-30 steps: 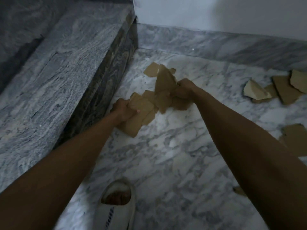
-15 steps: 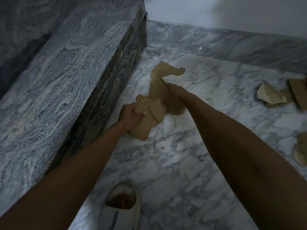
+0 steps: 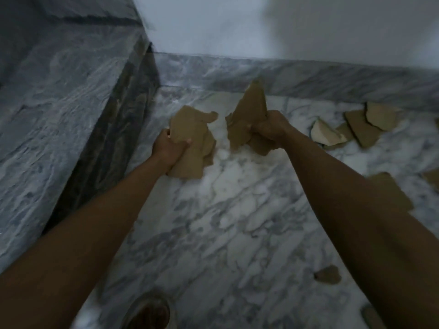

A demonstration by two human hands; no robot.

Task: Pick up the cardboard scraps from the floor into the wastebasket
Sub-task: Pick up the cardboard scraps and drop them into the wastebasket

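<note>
A: Near edge first. What's at the bottom?

B: A shoe [image 3: 148, 313] at the bottom centre, blurred, on the marble floor [image 3: 237, 233]. A small dark scrap [image 3: 327, 274] lies on the floor to its right, partly cut off by the right forearm.

A: Hands?

B: Both reach forward, forearms coming in from the lower corners. The left hand [image 3: 167, 148] has its fingers curled tight around a bundle of brown cardboard scraps [image 3: 190, 143], thumb across the front. The bundle sticks out above and below the fist, near the dark step face [image 3: 114, 143].

A: Right one?

B: The right hand [image 3: 269, 129] is closed in a fist around a second bundle of cardboard [image 3: 247, 119], one tall pointed piece standing up from it. The two bundles are close but apart, a strip of floor between them.

A: Lifted or on the floor?

B: Cannot tell, too blurred.

A: Anything loose?

B: Yes. A flat piece [image 3: 389, 188] lies just beside the right forearm. Farther right, a cluster of loose scraps [image 3: 356, 127] lies overlapping on the floor near the marble skirting [image 3: 308, 72]. White wall [image 3: 261, 24] above that, grey stone ledge [image 3: 47, 103] on the left.
</note>
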